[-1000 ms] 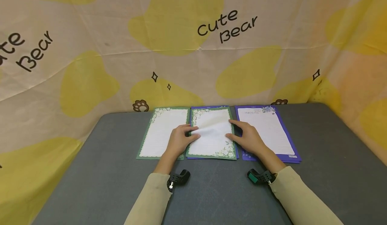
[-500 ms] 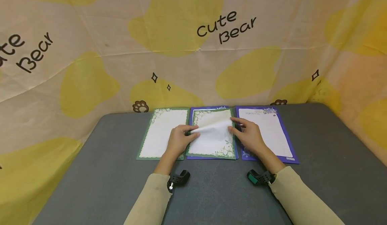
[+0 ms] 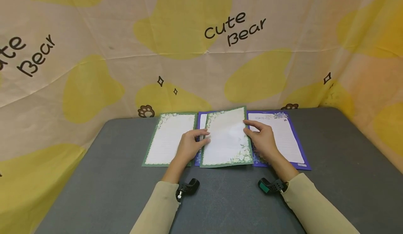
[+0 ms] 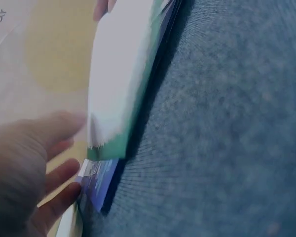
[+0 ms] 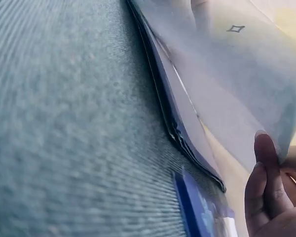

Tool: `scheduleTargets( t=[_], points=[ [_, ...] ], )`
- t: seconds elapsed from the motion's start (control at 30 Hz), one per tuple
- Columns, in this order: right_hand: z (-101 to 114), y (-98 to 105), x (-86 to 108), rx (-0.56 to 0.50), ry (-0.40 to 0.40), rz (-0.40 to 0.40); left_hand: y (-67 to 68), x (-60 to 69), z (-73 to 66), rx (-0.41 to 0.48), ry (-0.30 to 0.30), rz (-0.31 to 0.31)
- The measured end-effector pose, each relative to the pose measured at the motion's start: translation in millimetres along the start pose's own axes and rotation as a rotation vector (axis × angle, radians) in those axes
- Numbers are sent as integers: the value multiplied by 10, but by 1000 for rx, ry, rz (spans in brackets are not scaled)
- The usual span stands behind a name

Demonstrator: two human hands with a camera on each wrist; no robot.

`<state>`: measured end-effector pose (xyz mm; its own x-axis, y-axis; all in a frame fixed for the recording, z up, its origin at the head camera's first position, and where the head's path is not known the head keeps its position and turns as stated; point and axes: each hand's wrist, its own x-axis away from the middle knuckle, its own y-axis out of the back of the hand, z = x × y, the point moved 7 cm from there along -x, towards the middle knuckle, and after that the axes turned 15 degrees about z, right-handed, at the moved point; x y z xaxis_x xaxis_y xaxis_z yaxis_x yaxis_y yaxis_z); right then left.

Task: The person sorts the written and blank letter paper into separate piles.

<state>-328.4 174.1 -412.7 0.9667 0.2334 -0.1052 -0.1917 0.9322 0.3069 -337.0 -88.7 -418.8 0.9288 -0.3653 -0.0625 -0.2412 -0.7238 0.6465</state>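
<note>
A sheet of letter paper [image 3: 226, 139], white with a green floral border, is raised off the middle stack and tilted. My right hand [image 3: 263, 137] pinches its right edge between thumb and fingers, which the right wrist view shows closely at the paper's corner [image 5: 271, 123]. My left hand [image 3: 190, 144] is at the sheet's left edge. In the left wrist view its fingers [image 4: 64, 173] are spread and the thumb lies near the paper's border [image 4: 108, 152]. Beneath the raised sheet lies purple-bordered paper [image 3: 201, 117], mostly hidden.
Green-bordered paper [image 3: 171, 139] lies flat to the left of the middle stack. Purple-bordered paper [image 3: 280, 136] lies to the right, partly behind my right hand. All rest on a grey table [image 3: 126, 192] near its far edge, before a patterned cloth [image 3: 189, 34].
The green-bordered sheet was bowed on the middle stack; it has come up off it and shifted right. Both hands moved slightly right, and more purple paper shows beneath.
</note>
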Motion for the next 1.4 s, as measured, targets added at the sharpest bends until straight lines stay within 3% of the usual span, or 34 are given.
scheduleTargets(
  t=[0.17, 0.3, 0.5, 0.7, 0.97, 1.1, 1.4],
  points=[
    [66, 36, 10, 16, -11, -8, -6, -1, -28, -41, -12, -2],
    [182, 40, 24, 33, 2, 19, 10, 5, -11, 22, 24, -18],
    [447, 49, 86, 64, 84, 19, 33, 3, 24, 132, 65, -29],
    [576, 58, 132, 78, 107, 13, 98, 14, -13, 272, -3, -83],
    [608, 83, 116, 216, 81, -32, 250, 45, -118, 357, -79, -206],
    [632, 81, 104, 243, 63, -46, 336, 61, -168, 356, -88, -231],
    [700, 56, 28, 170, 30, -67, 560, 149, -272, 279, -118, -227]
  ],
)
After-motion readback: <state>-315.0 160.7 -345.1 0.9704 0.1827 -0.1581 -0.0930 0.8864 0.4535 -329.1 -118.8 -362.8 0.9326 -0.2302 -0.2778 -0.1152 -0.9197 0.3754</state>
